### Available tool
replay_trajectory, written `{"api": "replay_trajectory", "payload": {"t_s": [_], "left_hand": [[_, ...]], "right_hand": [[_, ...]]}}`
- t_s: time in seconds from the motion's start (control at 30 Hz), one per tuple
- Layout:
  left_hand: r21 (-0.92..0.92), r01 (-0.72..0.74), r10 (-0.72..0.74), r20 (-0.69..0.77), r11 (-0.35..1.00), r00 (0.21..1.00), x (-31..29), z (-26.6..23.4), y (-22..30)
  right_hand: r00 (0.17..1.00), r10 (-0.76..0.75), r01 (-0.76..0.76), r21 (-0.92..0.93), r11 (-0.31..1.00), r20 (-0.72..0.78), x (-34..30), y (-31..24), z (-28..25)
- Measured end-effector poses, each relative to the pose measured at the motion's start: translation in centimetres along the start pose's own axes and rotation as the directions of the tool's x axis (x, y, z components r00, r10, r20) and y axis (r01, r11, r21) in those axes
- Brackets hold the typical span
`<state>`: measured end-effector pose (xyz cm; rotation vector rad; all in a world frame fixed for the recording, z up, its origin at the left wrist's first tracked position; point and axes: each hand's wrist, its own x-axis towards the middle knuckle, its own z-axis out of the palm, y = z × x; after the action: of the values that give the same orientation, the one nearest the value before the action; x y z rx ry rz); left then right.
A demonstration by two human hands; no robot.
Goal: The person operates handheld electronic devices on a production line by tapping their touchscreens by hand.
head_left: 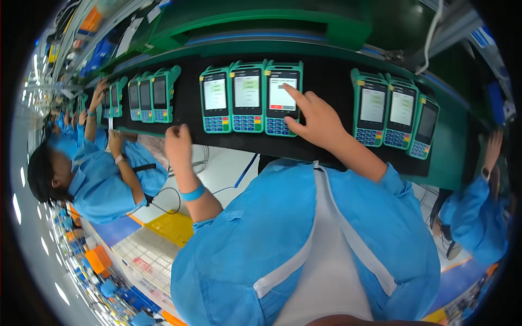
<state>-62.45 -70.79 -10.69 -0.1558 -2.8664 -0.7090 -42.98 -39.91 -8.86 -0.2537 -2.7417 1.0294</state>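
Three green card payment terminals lie side by side in front of me, screens lit and facing up: a left one (215,98), a middle one (247,95) and a right one (277,127). The tip of my right hand's (321,119) index finger is at the right terminal's screen. Its thumb is spread toward the keypad, and nothing is held. My left hand (178,142) is curled into a loose fist at the near edge of the black mat (190,103), left of the terminals and apart from them. A blue band (193,193) circles my left wrist.
More terminals stand in groups on the right (389,108) and left (152,95). A green shelf (261,24) runs along the back, and a white cable (432,38) hangs at the upper right. Co-workers in blue sit at left (109,179) and right (478,212).
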Motion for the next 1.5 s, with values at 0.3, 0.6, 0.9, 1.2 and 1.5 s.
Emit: {"api": "replay_trajectory", "payload": {"t_s": [0.3, 0.6, 0.9, 1.2, 1.5], "left_hand": [[-0.232, -0.066, 0.153, 0.379, 0.97, 0.913, 9.9, 3.9, 0.6], [-0.367, -0.299, 0.377, 0.162, 0.881, 0.912, 8.4, 6.6, 2.6], [-0.55, -0.157, 0.316, 0.207, 0.82, 0.926, -1.9, 10.1, 12.6], [-0.651, -0.189, 0.44, 0.246, 0.735, 0.864, -8.7, 9.5, 17.9], [-0.572, 0.117, 0.27, 0.545, 0.812, 0.794, -6.0, 7.2, 14.9]], "right_hand": [[0.997, -0.052, 0.049, -0.057, 0.997, -0.058, -0.3, 0.6, 0.5], [1.0, 0.004, -0.007, -0.125, 0.992, -0.029, -0.5, 0.4, 0.0], [0.946, 0.271, -0.25, 0.133, 0.959, -0.176, -7.8, 6.5, -8.8], [0.81, 0.54, -0.473, 0.289, 0.832, -0.229, -10.2, 10.1, -12.2], [0.77, 0.615, -0.505, 0.428, 0.75, -0.168, -9.8, 10.7, -12.5]]}}
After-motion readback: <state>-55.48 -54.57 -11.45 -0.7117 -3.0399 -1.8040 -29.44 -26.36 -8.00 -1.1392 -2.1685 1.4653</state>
